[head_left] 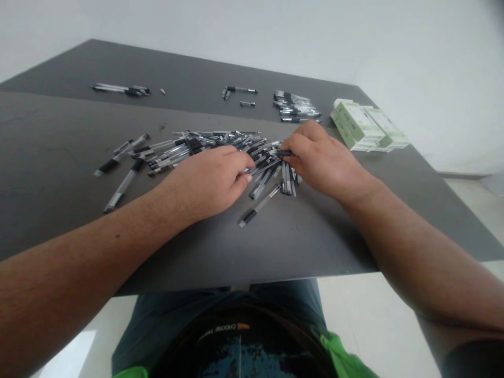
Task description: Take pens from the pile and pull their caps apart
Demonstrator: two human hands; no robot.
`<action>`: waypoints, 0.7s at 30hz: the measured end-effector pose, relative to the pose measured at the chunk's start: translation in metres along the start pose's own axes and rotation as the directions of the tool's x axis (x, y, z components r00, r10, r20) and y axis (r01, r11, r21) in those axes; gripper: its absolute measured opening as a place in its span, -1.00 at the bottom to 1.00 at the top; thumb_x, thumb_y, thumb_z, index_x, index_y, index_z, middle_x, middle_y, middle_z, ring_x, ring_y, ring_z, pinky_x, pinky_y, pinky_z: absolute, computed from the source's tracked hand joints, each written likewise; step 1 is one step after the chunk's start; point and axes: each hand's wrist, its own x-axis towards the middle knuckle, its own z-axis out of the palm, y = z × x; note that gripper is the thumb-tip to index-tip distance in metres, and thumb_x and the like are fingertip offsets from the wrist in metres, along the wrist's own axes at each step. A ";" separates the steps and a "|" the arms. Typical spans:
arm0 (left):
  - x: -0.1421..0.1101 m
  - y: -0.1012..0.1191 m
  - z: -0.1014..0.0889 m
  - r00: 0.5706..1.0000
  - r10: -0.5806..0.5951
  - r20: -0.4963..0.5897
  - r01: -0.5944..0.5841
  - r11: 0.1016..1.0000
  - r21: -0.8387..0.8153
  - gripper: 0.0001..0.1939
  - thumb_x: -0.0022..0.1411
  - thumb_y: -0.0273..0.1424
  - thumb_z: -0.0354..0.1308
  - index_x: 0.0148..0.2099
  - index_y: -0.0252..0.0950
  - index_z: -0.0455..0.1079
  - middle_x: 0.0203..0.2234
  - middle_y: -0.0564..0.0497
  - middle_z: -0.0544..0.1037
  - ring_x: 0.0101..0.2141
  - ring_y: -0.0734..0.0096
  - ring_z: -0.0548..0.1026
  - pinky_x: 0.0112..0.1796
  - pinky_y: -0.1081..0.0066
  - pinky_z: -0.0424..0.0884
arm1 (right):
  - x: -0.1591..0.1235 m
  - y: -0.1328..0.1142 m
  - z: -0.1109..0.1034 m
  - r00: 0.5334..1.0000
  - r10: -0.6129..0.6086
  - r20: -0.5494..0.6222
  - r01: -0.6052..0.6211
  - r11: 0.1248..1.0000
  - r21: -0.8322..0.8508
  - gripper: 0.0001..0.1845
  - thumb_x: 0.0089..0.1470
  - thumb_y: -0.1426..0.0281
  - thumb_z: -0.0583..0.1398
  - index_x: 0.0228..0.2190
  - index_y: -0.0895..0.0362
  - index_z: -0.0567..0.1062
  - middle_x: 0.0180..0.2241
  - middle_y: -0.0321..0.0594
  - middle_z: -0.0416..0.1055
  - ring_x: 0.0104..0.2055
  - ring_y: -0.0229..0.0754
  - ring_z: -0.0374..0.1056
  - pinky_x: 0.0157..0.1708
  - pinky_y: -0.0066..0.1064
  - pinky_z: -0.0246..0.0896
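Observation:
A loose pile of clear-barrelled pens with black grips [169,157] lies on the dark grey table in front of me. My left hand [214,178] is at the near side of the pile, thumb and forefinger closed around the end of a slim pen [264,167]. To its right, my right hand [318,157] pinches a pen with a black end [282,153] between thumb and fingers, just over the pile's right end. The other fingers of both hands are curled and partly hidden. One pen [258,206] lies slanted just below the hands.
Two green-and-white boxes [360,126] stand at the right. Beside them lies a stack of pens [295,104]. Small pen parts [247,104] and a few pens [120,89] lie farther back. Loose pens [124,186] lie left of the pile. The table's front edge [252,283] is near my lap.

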 end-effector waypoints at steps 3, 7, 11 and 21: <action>0.001 0.003 -0.001 1.000 0.023 -0.019 -0.023 0.999 -0.038 -0.58 0.57 -0.26 0.02 0.16 -0.26 0.66 0.04 -0.18 0.75 0.14 -0.02 0.68 0.21 0.09 0.55 | 0.000 -0.006 -0.004 0.999 -0.020 -0.025 0.020 1.000 -0.002 -0.74 0.42 0.44 0.19 0.05 0.07 0.60 0.07 0.03 0.55 0.03 0.13 0.50 -0.07 -0.13 0.47; 0.002 0.005 -0.002 0.998 0.051 -0.026 -0.053 0.997 -0.057 -0.62 0.57 -0.26 0.04 0.06 -0.23 0.68 -0.06 -0.13 0.76 0.06 0.03 0.70 0.12 0.15 0.54 | 0.001 -0.023 -0.007 0.999 -0.046 -0.005 0.046 0.997 0.064 -0.70 0.44 0.47 0.15 0.08 0.06 0.59 0.07 0.04 0.55 0.05 0.13 0.49 -0.01 -0.08 0.50; 0.003 0.007 -0.005 1.000 0.021 0.005 -0.021 0.997 -0.070 -0.69 0.53 -0.23 0.10 -0.10 -0.21 0.65 -0.22 -0.10 0.74 -0.08 0.06 0.70 -0.01 0.21 0.52 | 0.002 -0.039 -0.012 0.995 -0.026 0.095 0.012 0.989 0.146 -0.70 0.47 0.46 0.10 0.03 0.00 0.60 0.08 -0.01 0.54 0.07 0.12 0.47 0.08 -0.04 0.50; 0.000 0.004 -0.009 0.985 -0.119 -0.128 0.049 0.891 -0.451 -0.80 0.43 -0.25 0.25 -0.27 -0.17 0.58 -0.44 0.06 0.65 -0.37 0.29 0.56 -0.31 0.32 0.36 | -0.005 -0.041 -0.011 0.994 0.065 -0.089 -0.031 0.939 0.342 -0.75 0.45 0.34 0.21 0.11 0.03 0.52 0.06 0.03 0.55 0.12 0.18 0.49 0.15 0.06 0.50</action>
